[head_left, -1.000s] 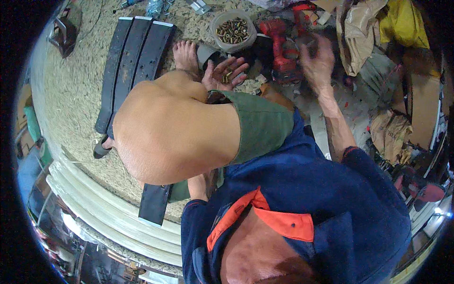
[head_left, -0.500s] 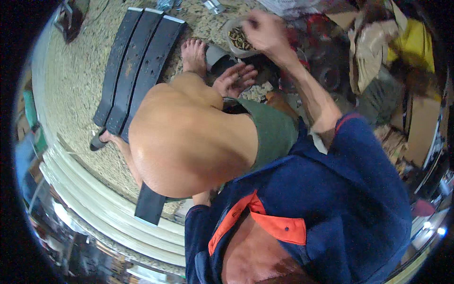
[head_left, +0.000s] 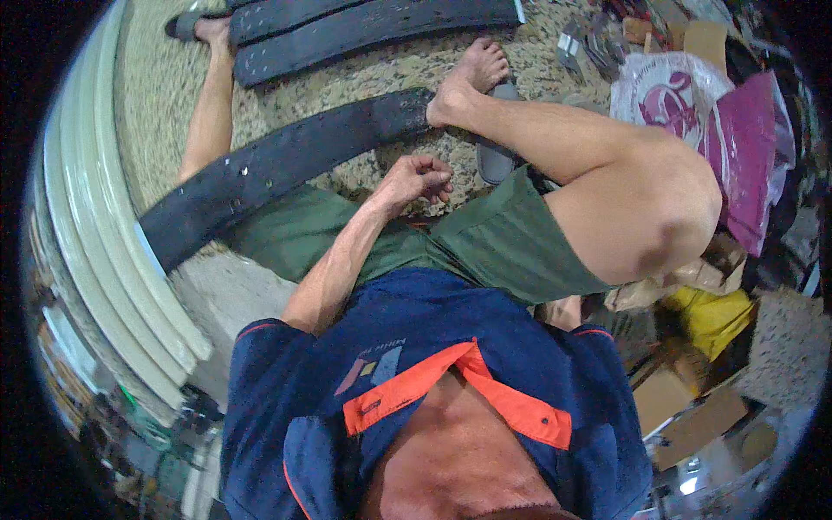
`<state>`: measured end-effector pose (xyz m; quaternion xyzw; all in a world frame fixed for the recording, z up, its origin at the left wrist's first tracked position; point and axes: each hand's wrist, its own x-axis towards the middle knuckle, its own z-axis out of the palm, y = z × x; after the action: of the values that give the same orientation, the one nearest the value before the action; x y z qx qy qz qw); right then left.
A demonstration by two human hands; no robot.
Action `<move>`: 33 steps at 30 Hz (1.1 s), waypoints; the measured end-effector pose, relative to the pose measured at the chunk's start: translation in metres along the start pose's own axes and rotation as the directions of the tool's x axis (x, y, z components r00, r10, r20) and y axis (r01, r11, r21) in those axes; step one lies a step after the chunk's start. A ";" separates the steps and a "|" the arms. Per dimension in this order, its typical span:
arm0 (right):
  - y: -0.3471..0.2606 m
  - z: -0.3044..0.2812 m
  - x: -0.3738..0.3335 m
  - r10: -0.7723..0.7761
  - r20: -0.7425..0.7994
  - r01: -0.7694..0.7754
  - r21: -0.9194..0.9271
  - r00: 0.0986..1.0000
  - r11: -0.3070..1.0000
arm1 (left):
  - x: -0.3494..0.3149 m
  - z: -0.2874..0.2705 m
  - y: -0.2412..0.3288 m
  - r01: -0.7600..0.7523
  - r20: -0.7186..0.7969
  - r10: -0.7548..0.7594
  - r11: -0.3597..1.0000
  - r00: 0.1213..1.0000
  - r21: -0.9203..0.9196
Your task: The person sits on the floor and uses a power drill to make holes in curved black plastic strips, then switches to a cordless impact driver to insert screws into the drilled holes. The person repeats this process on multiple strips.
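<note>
My left hand (head_left: 418,184) hovers over the gap between my thighs, its fingers curled in and the thumb pressed to them. Whatever may be inside it is too small or hidden to make out. Of my right arm only a bit of forearm (head_left: 562,312) shows, behind my right thigh; the right hand is out of sight. A long black strip (head_left: 286,166) with small holes lies across my left leg, its far end by my bare right foot (head_left: 472,78). The left hand is just in front of this strip, apart from it.
More black strips (head_left: 373,43) lie side by side on the speckled floor ahead. A grey sandal (head_left: 496,160) is beside my right foot. Long pale wrapped lengths (head_left: 87,217) run along the left. Plastic bags (head_left: 667,95), a yellow bag (head_left: 715,321) and cardboard (head_left: 663,403) crowd the right.
My view has swung round to the right. The right hand, earlier over a tub of small brass-coloured pieces, is hidden now. My left hand has gone from open fingers to curled ones.
</note>
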<state>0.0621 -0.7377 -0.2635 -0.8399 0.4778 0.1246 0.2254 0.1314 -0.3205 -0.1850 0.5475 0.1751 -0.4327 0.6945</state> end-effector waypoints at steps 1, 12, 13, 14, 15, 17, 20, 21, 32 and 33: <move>0.001 -0.007 0.000 -0.005 -0.020 0.005 0.012 1.000 1.000 | -0.004 0.000 0.002 -0.042 0.002 0.042 0.999 0.999 -0.017; 0.018 -0.143 -0.067 -0.064 -0.271 0.227 0.629 0.960 0.743 | -0.040 -0.011 0.020 -0.174 -0.062 0.166 0.971 0.984 -0.162; 0.018 -0.166 -0.082 -0.078 -0.289 0.263 0.685 0.954 0.679 | -0.043 -0.014 0.023 -0.194 -0.051 0.188 0.967 0.981 -0.166; 0.016 -0.196 -0.098 -0.127 -0.317 0.326 0.723 0.940 0.609 | -0.044 -0.016 0.026 -0.219 -0.047 0.214 0.961 0.976 -0.171; 0.013 -0.227 -0.116 -0.176 -0.339 0.379 0.755 0.924 0.535 | -0.046 -0.018 0.029 -0.238 -0.045 0.234 0.955 0.971 -0.175; -0.002 -0.291 -0.154 -0.310 -0.365 0.467 0.795 0.878 0.386 | -0.049 -0.019 0.036 -0.287 -0.023 0.287 0.943 0.958 -0.171; -0.043 -0.360 -0.207 -0.599 -0.325 0.525 0.829 0.732 0.191 | -0.053 -0.016 0.050 -0.324 0.002 0.336 0.911 0.942 -0.254; -0.059 -0.368 -0.222 -0.704 -0.266 0.520 0.838 0.658 0.169 | -0.055 -0.014 0.055 -0.354 0.013 0.372 0.893 0.928 -0.279; -0.231 -0.137 -0.247 -0.863 0.179 0.656 0.582 0.472 0.479 | -0.103 0.009 0.125 -0.519 -0.225 0.583 0.403 0.781 -0.754; -0.236 -0.116 -0.246 -0.865 0.216 0.699 0.517 0.452 0.494 | -0.106 0.004 0.126 -0.537 -0.247 0.596 0.375 0.764 -0.756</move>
<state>0.1386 -0.5075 0.0026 -0.8545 -0.0262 0.1061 0.5079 0.1712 -0.2778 -0.0309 0.1918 0.1263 -0.0620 0.9713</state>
